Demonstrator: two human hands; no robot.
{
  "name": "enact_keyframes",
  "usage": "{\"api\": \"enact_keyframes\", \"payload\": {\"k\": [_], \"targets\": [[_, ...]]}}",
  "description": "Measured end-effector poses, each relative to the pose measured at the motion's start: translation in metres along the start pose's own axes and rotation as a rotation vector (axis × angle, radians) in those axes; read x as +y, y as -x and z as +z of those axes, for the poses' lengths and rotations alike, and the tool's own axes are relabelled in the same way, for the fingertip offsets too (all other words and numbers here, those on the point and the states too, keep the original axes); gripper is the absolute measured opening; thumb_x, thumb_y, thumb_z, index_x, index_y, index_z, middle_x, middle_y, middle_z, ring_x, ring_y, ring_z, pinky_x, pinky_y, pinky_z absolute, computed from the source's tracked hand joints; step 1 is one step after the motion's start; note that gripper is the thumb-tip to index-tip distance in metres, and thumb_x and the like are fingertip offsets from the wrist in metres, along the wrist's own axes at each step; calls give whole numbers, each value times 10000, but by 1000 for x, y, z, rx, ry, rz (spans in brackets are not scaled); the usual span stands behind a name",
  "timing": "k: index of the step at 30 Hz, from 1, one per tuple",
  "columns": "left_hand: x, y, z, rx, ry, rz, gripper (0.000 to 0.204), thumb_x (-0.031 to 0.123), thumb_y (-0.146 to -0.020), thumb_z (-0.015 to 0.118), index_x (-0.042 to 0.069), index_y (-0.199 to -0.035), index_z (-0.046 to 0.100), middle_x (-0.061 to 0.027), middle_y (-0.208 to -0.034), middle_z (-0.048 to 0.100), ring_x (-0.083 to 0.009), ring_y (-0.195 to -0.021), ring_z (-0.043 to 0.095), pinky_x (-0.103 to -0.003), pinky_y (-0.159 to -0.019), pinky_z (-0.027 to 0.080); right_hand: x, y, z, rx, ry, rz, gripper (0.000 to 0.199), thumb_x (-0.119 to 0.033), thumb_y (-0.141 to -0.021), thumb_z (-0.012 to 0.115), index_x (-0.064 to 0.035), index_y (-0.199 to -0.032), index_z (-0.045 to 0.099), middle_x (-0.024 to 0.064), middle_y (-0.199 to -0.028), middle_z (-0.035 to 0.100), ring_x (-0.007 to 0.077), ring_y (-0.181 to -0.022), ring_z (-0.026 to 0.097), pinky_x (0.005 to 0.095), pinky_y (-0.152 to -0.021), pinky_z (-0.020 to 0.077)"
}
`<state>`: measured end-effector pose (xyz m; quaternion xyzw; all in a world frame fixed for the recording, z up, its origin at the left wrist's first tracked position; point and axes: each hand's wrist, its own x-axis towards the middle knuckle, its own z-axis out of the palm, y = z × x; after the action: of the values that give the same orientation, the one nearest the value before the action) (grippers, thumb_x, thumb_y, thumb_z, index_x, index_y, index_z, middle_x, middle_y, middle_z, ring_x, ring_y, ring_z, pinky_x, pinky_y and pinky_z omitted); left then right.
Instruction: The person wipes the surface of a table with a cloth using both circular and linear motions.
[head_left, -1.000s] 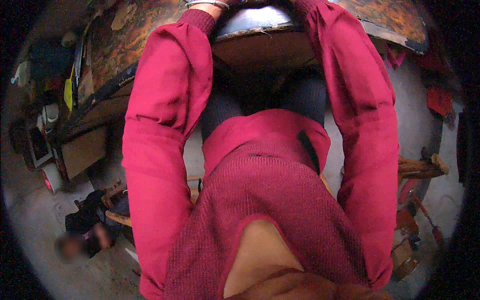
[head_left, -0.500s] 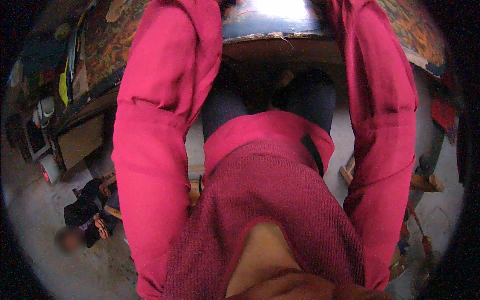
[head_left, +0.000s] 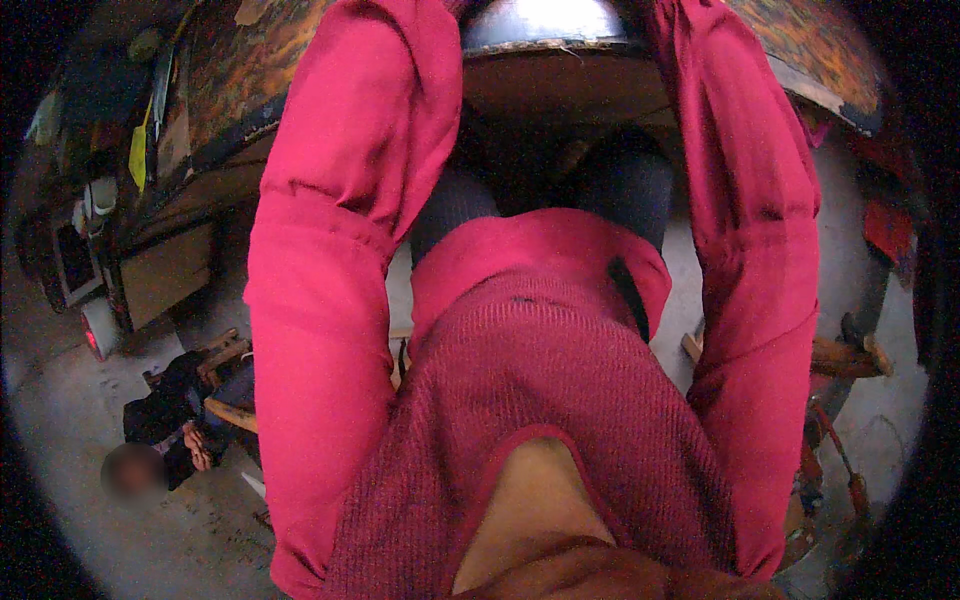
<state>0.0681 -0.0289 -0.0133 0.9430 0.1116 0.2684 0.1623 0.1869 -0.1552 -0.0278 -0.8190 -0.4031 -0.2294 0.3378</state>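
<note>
Both my arms in red sleeves reach up and forward over a dark, shiny round tabletop (head_left: 545, 25) at the top of the head view. My left sleeve (head_left: 340, 230) and right sleeve (head_left: 745, 200) run out of the picture at its upper edge, so neither hand shows. My red knitted top fills the middle, with my dark trouser legs (head_left: 630, 185) under the table's rim.
A long worn workbench (head_left: 215, 100) with a mottled orange top runs along the upper left, with a yellow item and containers beside it. Another person (head_left: 165, 430) sits low on the floor at lower left by a wooden stool. Wooden tools (head_left: 840, 355) lie at right.
The view has tipped downward: the tabletop slid toward the top edge and my left hand, seen at the rim a second ago, has left the picture.
</note>
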Motion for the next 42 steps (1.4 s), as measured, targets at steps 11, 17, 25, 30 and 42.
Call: {"api": "enact_keyframes", "payload": {"k": [11,17,25,30,42], "targets": [[2,12,-9,7,28,24,340,316,-833,440,31,-856,622,-266,-872,634,-430,-859,611,-499,-801,476,-19,19,-6,-55,28,-31,222,-249,-822,509,-87,-880,651,189,-820,644,367,-776,631,466,-707,495],[-3,-2,-7,0,50,32,344,317,-834,438,29,-859,624,-268,-874,634,-428,-862,612,-495,-804,477,-30,7,-12,0,-3,-85,262,-259,-812,517,-68,-905,669,207,-893,653,382,-876,621,457,-801,490],[-18,-30,5,-7,30,103,368,324,-850,419,23,-872,630,-242,-927,637,-417,-894,610,-482,-815,482,-33,-24,-10,-95,129,154,358,-290,-806,460,-32,-895,691,244,-988,641,395,-967,609,447,-895,473],[-21,-38,4,1,-1,2,378,345,-855,414,32,-886,624,-247,-926,641,-418,-900,613,-479,-820,484,-29,-31,-1,-63,131,137,363,-294,-822,443,-29,-880,685,240,-984,643,394,-954,612,449,-891,471],[8,29,-6,4,-23,-7,310,307,-845,459,40,-783,603,-236,-841,643,-434,-790,612,-540,-734,479,-46,30,-15,9,103,68,280,-265,-812,486,-49,-739,648,214,-800,654,389,-767,638,476,-723,512]]}}
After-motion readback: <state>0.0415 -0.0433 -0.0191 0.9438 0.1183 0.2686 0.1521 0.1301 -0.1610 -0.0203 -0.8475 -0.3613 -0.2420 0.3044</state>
